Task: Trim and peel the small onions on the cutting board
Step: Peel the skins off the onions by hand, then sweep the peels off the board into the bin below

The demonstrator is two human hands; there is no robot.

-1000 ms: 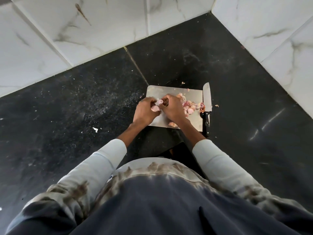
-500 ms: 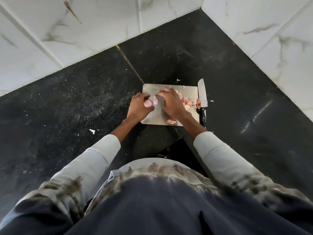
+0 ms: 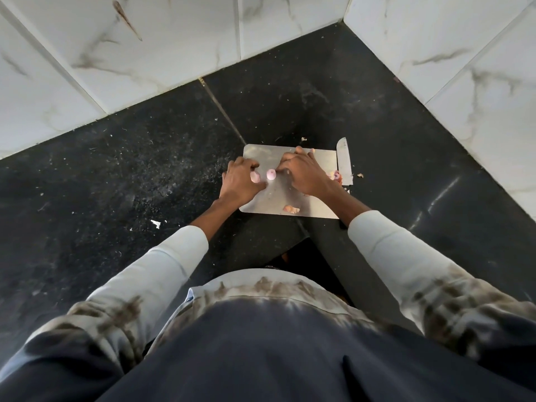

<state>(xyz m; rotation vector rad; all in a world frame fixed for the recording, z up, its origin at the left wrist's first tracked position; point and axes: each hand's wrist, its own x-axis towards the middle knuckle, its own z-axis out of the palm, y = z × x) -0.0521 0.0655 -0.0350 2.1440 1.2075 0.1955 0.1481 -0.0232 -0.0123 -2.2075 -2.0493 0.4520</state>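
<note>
We look down on a metal board lying on a black stone surface in a corner of white marbled tiles. Our left hand sits at the board's left edge, its fingers curled around a pale pink onion that shows between thumb and fingertips. Just right of those fingers a second onion, peeled and pinkish, lies on the board, with the tips of our right hand touching or nearly touching it; we cannot tell whether those bent fingers pinch it or only rest beside it. Behind the right hand, at the board's right edge, a few pink skins peek out, the rest of the pile hidden by the hand. A knife lies along that edge, blade pointing away from us, its handle mostly covered by the right wrist. A scrap of peel rests on the near edge of the board, below the right hand's fingers. Small bits of skin lie scattered on the stone just beyond the knife. Pale sleeves cover both forearms.
</note>
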